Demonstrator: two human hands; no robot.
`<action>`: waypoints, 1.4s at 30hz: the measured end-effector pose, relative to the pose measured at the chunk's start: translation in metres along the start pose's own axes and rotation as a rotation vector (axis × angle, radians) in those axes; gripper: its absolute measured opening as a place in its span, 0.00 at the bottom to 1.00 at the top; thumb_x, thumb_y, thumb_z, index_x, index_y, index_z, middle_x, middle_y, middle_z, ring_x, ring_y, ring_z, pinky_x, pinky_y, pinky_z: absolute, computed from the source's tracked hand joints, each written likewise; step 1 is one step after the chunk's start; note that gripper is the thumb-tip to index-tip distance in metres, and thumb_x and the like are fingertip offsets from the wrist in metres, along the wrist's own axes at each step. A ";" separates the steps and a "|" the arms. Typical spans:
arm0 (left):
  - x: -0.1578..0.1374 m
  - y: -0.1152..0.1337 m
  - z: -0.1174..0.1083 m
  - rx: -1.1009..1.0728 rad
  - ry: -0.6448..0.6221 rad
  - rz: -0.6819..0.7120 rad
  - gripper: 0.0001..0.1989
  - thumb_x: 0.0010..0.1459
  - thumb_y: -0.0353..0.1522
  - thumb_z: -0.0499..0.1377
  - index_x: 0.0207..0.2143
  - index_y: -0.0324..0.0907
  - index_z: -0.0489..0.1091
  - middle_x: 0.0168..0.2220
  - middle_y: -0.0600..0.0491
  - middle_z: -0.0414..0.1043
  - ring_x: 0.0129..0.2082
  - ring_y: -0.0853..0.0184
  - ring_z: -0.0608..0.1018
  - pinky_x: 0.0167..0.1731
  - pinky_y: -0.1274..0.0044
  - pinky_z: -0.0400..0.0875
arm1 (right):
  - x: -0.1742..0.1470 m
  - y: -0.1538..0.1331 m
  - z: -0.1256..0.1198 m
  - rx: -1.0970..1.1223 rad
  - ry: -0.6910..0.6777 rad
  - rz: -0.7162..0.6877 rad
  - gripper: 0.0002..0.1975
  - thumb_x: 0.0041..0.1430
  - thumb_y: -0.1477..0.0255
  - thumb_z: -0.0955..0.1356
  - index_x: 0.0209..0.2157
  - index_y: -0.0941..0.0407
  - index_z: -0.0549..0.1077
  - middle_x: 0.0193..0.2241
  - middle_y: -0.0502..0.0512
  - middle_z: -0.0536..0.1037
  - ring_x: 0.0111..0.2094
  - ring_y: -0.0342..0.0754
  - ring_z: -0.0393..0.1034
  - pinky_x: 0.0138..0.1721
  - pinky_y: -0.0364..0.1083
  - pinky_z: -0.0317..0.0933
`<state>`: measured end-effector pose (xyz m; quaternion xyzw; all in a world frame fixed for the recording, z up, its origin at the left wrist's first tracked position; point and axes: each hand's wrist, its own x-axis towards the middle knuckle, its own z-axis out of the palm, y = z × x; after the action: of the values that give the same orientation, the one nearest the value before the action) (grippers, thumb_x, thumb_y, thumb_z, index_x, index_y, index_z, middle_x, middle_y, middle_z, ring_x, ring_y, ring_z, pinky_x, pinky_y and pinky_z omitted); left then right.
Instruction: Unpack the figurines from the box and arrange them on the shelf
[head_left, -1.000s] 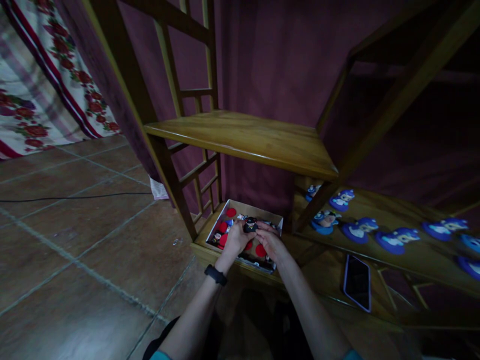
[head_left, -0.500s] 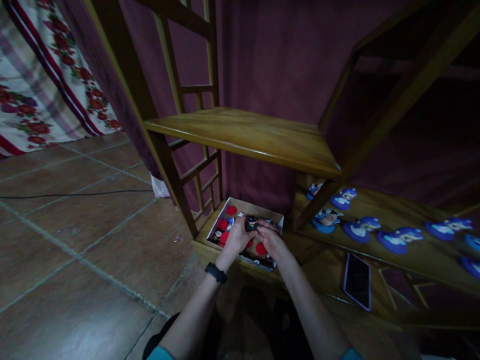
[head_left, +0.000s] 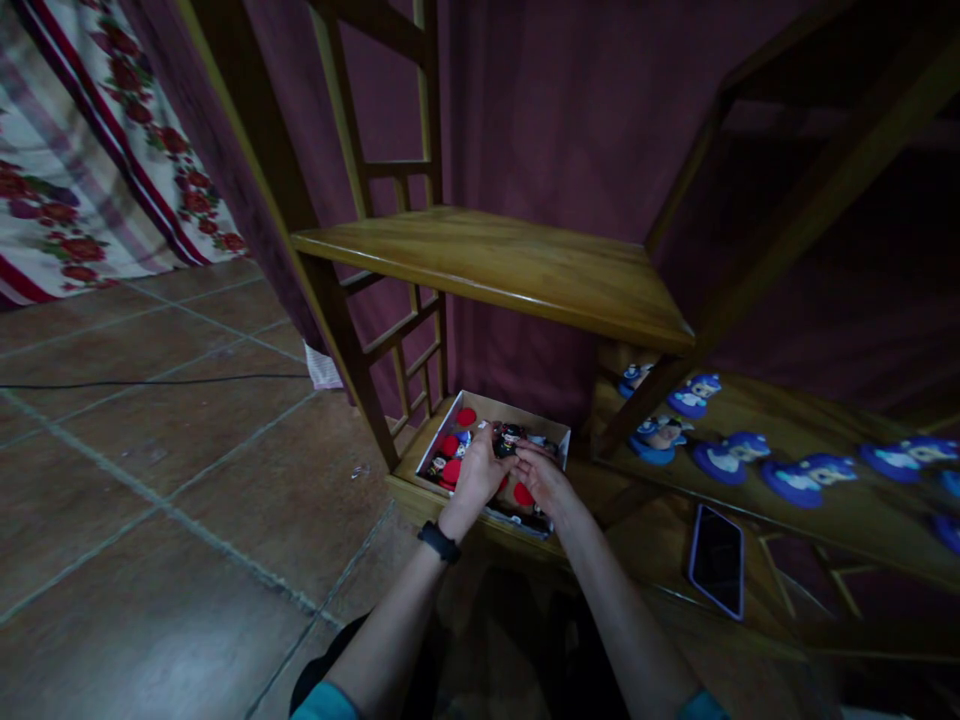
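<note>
Over a shallow white cardboard box (head_left: 556, 436), my two hands hold a small black figurine (head_left: 509, 438) between them. The fingers of my left hand (head_left: 480, 468), with a black band on that wrist, close on the figurine's left side. My right hand (head_left: 541, 472) grips it from the right with the fingertips. Inside the box lie several red discs (head_left: 523, 493) and other small figurines (head_left: 437, 466), partly covered by my hands. The lower part of the held figurine is hidden by my fingers.
The box stands on the bottom board of a wooden shelf unit, under a higher shelf (head_left: 495, 262). To the right, several blue-and-white figurines (head_left: 731, 457) on round bases stand on a board. A phone (head_left: 717, 560) lies in front of them. Tiled floor (head_left: 150, 520) extends left.
The black figurine has turned and tilted a little in my hands, and its position has shifted slightly up and right. Both hands keep hold of it. The camera view has moved slightly.
</note>
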<state>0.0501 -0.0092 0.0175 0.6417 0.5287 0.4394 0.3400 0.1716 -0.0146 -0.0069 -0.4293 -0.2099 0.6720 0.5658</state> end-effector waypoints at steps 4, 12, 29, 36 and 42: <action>-0.001 0.001 0.000 0.110 -0.016 0.065 0.25 0.43 0.26 0.62 0.46 0.41 0.64 0.40 0.48 0.69 0.42 0.62 0.72 0.43 0.70 0.65 | 0.002 0.002 -0.001 -0.022 0.020 -0.021 0.09 0.38 0.76 0.71 0.28 0.55 0.72 0.28 0.51 0.79 0.29 0.45 0.72 0.35 0.46 0.65; 0.000 -0.007 0.003 0.122 -0.043 0.088 0.27 0.43 0.27 0.62 0.48 0.39 0.62 0.40 0.48 0.69 0.41 0.62 0.72 0.43 0.70 0.65 | 0.005 0.003 -0.006 -0.080 -0.017 -0.095 0.10 0.39 0.76 0.70 0.29 0.55 0.73 0.30 0.50 0.78 0.32 0.46 0.72 0.37 0.47 0.65; 0.005 -0.008 0.000 -0.007 -0.053 -0.086 0.12 0.39 0.28 0.65 0.31 0.39 0.72 0.28 0.52 0.72 0.31 0.64 0.73 0.33 0.74 0.67 | 0.001 0.000 -0.003 -0.065 -0.024 -0.115 0.12 0.39 0.74 0.71 0.32 0.55 0.75 0.33 0.53 0.79 0.37 0.49 0.72 0.41 0.49 0.63; 0.006 -0.014 -0.005 -0.211 -0.131 -0.117 0.11 0.38 0.30 0.65 0.29 0.39 0.73 0.26 0.54 0.74 0.28 0.66 0.74 0.30 0.76 0.68 | -0.009 -0.003 0.002 -0.029 -0.089 -0.083 0.14 0.40 0.75 0.70 0.33 0.54 0.75 0.33 0.52 0.79 0.38 0.47 0.72 0.45 0.49 0.62; -0.008 -0.010 -0.003 -0.341 -0.129 -0.148 0.14 0.37 0.33 0.65 0.30 0.39 0.73 0.27 0.55 0.74 0.26 0.69 0.73 0.28 0.78 0.67 | -0.024 -0.001 0.003 0.029 -0.041 -0.063 0.12 0.40 0.77 0.70 0.31 0.55 0.74 0.30 0.50 0.79 0.35 0.44 0.72 0.46 0.48 0.63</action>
<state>0.0427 -0.0147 0.0082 0.5611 0.4696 0.4542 0.5083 0.1689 -0.0365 0.0036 -0.4004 -0.2248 0.6655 0.5885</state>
